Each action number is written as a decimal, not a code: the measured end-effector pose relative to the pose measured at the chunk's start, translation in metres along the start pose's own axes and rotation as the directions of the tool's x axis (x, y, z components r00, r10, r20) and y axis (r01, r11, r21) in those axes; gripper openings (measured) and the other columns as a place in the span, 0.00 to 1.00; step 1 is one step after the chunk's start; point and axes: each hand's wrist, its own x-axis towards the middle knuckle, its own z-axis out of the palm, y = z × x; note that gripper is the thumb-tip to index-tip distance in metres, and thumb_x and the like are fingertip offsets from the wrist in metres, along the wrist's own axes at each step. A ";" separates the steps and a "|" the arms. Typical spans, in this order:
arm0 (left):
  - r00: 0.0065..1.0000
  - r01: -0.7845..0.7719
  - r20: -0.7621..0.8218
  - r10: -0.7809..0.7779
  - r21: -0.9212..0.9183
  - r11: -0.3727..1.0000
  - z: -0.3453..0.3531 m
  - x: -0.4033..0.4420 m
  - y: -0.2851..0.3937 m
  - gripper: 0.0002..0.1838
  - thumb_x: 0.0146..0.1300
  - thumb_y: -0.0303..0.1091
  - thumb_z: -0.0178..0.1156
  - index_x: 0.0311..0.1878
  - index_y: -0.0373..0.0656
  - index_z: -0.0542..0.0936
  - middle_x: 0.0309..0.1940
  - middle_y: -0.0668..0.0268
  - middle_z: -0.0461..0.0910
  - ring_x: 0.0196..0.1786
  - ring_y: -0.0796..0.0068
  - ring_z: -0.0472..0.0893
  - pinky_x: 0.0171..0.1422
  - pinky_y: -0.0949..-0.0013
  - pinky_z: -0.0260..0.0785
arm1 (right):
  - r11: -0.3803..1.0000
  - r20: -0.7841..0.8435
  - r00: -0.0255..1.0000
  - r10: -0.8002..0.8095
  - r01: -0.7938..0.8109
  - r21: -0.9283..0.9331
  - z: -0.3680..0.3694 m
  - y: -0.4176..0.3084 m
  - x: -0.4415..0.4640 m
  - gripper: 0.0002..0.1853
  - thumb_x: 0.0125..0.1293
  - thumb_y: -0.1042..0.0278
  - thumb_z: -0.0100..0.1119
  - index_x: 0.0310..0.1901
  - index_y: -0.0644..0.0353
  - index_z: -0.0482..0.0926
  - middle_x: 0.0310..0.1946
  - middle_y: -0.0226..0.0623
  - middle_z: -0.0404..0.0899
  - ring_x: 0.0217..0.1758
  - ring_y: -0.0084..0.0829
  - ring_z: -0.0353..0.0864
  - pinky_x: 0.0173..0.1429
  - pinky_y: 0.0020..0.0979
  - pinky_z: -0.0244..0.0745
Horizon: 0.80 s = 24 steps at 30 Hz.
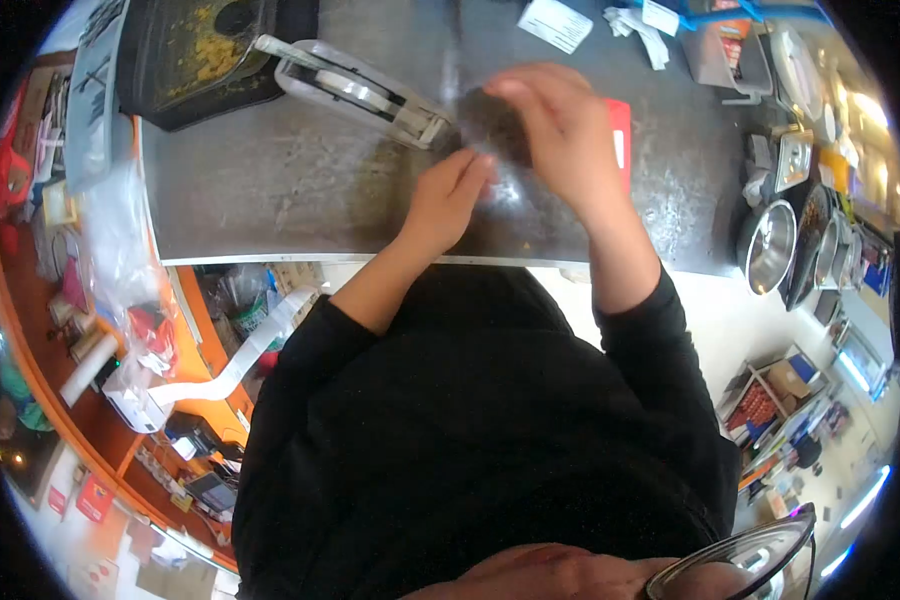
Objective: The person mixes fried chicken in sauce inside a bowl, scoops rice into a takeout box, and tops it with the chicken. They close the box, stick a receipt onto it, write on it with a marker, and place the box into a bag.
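My left hand (pixel 444 203) is at the counter's front part, thumb and fingers pinched together at the lower edge of a clear, filmy patch. My right hand (pixel 568 135) is raised to its right, its fingers curled and closed at the upper side of the same patch. What either hand holds is too transparent and blurred to make out. A tape dispenser (pixel 402 118) with a roll in it lies just up and left of my left hand, its cutter end towards the hands. A red item (pixel 620 130) shows partly behind my right hand.
A dark tray (pixel 160 92) with yellow food bits stands at the upper left of the metal counter (pixel 270 190). White labels (pixel 554 25) and a grey bin (pixel 722 60) lie farther back. Metal bowls (pixel 770 246) sit at the right edge; a paper strip (pixel 232 372) hangs lower left.
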 end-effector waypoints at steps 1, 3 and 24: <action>1.000 0.001 0.010 -0.001 -0.008 1.000 -0.010 -0.008 -0.002 0.13 0.70 0.37 0.53 0.48 0.38 0.78 0.33 0.64 0.80 0.35 0.78 0.78 0.43 0.73 0.69 | 1.000 0.014 1.000 -0.004 0.004 -0.006 0.015 -0.011 0.015 0.10 0.64 0.67 0.58 0.44 0.60 0.82 0.36 0.42 0.83 0.45 0.48 0.80 0.52 0.41 0.74; 0.999 0.008 0.046 -0.007 -0.020 1.000 -0.027 -0.023 -0.007 0.10 0.69 0.33 0.55 0.48 0.39 0.77 0.31 0.66 0.78 0.33 0.80 0.77 0.41 0.74 0.69 | 0.997 0.003 0.997 -0.078 0.078 0.022 0.053 -0.030 0.050 0.09 0.66 0.66 0.55 0.42 0.60 0.80 0.31 0.41 0.81 0.35 0.47 0.79 0.42 0.41 0.74; 0.834 -0.432 0.498 0.237 0.321 0.843 -0.001 -0.050 0.058 0.13 0.68 0.40 0.55 0.46 0.40 0.74 0.33 0.53 0.78 0.36 0.51 0.80 0.40 0.60 0.72 | 0.201 -0.190 0.946 0.263 0.139 0.970 -0.003 -0.051 -0.074 0.26 0.73 0.41 0.41 0.23 0.52 0.61 0.14 0.26 0.58 0.15 0.23 0.58 0.22 0.27 0.61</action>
